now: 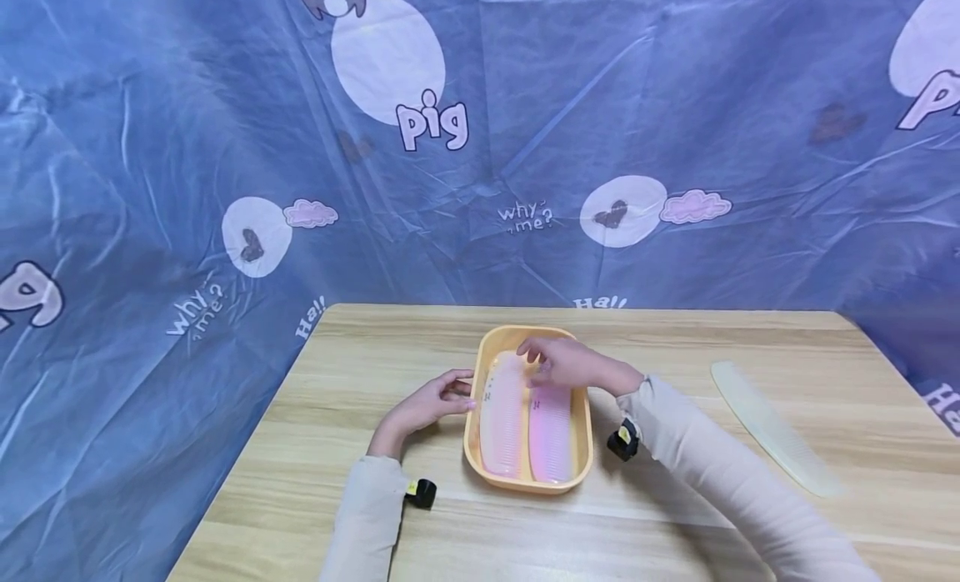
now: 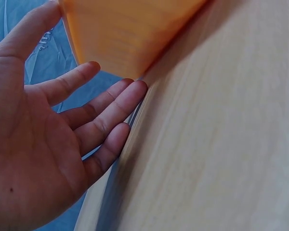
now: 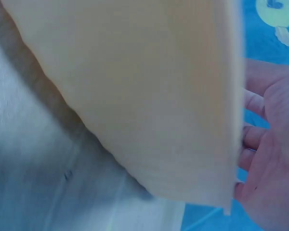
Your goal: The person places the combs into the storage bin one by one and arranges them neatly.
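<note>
Just then the right hand (image 1: pixel 558 363) hovered loosely open over two pink combs (image 1: pixel 525 423) lying lengthwise, near-to-far, in the orange tray (image 1: pixel 581 449); the left hand (image 1: pixel 435 398), fingers straight, touched the tray's left side

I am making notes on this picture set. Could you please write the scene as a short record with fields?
Surface: wooden table
Container: orange tray
In the tray: two pink combs side by side
Outside the tray: pale comb on the table, to the right
Left hand: open, fingers at the tray's left wall
Right hand: over the far end of the tray, by the combs; its grip cannot be told
Background: blue cloth with pig print
</note>
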Available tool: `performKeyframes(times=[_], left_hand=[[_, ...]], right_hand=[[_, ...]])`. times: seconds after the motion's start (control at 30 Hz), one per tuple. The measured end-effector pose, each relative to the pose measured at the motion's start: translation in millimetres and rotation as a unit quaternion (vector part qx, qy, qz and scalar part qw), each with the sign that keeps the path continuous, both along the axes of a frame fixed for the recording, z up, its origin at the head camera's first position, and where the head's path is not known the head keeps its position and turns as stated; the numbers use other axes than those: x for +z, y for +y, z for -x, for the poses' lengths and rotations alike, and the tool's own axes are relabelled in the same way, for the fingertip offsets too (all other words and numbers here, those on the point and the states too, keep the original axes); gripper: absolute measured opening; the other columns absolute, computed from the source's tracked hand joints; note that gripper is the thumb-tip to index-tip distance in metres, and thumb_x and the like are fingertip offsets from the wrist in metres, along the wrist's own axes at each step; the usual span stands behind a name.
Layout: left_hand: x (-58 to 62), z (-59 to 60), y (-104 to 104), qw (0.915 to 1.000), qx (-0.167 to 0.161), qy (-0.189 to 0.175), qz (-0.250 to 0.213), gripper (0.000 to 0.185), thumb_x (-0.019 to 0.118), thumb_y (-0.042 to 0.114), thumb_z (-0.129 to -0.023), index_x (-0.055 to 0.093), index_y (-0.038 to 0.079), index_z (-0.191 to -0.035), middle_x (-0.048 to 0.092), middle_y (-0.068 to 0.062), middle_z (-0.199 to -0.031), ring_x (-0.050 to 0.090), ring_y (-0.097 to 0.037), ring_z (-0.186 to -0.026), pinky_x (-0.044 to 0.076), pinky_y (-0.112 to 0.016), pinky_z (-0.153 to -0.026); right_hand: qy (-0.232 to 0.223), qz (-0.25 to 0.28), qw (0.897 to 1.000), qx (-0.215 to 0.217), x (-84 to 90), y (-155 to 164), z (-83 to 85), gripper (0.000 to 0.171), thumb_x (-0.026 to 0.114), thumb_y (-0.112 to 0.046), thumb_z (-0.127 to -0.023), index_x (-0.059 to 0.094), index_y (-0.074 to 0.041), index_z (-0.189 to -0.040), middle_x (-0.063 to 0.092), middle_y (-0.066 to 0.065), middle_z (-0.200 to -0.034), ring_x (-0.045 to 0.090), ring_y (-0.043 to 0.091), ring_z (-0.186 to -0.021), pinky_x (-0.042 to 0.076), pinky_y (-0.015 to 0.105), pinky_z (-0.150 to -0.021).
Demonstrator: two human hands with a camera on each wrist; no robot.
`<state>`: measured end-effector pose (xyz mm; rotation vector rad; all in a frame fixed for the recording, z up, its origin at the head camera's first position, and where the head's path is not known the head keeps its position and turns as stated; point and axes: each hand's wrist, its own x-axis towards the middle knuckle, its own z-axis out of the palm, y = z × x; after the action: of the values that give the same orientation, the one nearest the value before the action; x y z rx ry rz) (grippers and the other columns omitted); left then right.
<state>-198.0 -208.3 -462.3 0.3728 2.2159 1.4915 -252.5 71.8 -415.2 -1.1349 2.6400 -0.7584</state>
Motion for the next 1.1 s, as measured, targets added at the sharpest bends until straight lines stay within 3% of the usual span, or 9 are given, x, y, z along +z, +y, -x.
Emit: performKeyframes(times=[0.17,0.37,0.47,0.8,1.1], left_hand=[[0.5,0.0,0.3,1.0,-0.001,0.003,-0.002,0.066,0.067,0.027,-0.092,0.037,0.005,-0.146,0.053,-0.02,-0.133,0.054,-0.03,-0.121,0.047,-0.04,-0.1],[-0.4,-0.8,1.3,1.0,-0.001,0.004,-0.002,0.065,0.067,0.027,-0.092,0.037,0.006,-0.146,0.052,-0.02,-0.135,0.052,-0.033,-0.124,0.048,-0.04,-0.1],[-1.2,-0.8,1.3,1.0,-0.001,0.006,-0.004,0.065,0.067,0.027,-0.092,0.038,0.005,-0.145,0.053,-0.02,-0.134,0.053,-0.033,-0.123,0.048,-0.04,-0.1],[-0.9,-0.4,0.9,0.9999,-0.008,0.003,-0.006,0.065,0.067,0.027,-0.092,0.037,0.005,-0.146,0.052,-0.021,-0.134,0.054,-0.033,-0.122,0.048,-0.039,-0.099],[1.6,-3.1,0.1,0.9998,-0.016,0.005,-0.004,0.064,0.064,0.026,-0.093,0.036,0.002,-0.146,0.052,-0.022,-0.134,0.052,-0.032,-0.121,0.047,-0.039,-0.101]], right_hand=[[-0.053,0.046,0.997,-0.005,7.2,15.9,3.1,0.044,0.067,-0.013,-0.084,0.054,0.004,-0.123,0.063,0.022,-0.11,0.06,0.036,-0.102,0.05,0.047,-0.089],[-0.049,0.068,0.996,-0.029,20.0,41.5,6.7,0.043,0.068,-0.01,-0.087,0.053,0.006,-0.124,0.061,0.027,-0.113,0.057,0.042,-0.106,0.045,0.057,-0.094],[-0.026,0.07,0.996,-0.044,24.3,55.3,9.7,0.043,0.069,-0.012,-0.086,0.054,0.007,-0.122,0.062,0.025,-0.112,0.058,0.04,-0.104,0.046,0.056,-0.092],[-0.009,0.063,0.991,-0.117,39.0,109.5,10.7,0.043,0.072,-0.017,-0.086,0.056,0.0,-0.122,0.062,0.02,-0.114,0.059,0.035,-0.102,0.049,0.044,-0.084],[-0.037,0.035,0.988,-0.146,44.9,153.6,1.3,0.047,0.068,-0.02,-0.089,0.052,0.0,-0.128,0.058,0.021,-0.121,0.054,0.036,-0.112,0.044,0.049,-0.09]])
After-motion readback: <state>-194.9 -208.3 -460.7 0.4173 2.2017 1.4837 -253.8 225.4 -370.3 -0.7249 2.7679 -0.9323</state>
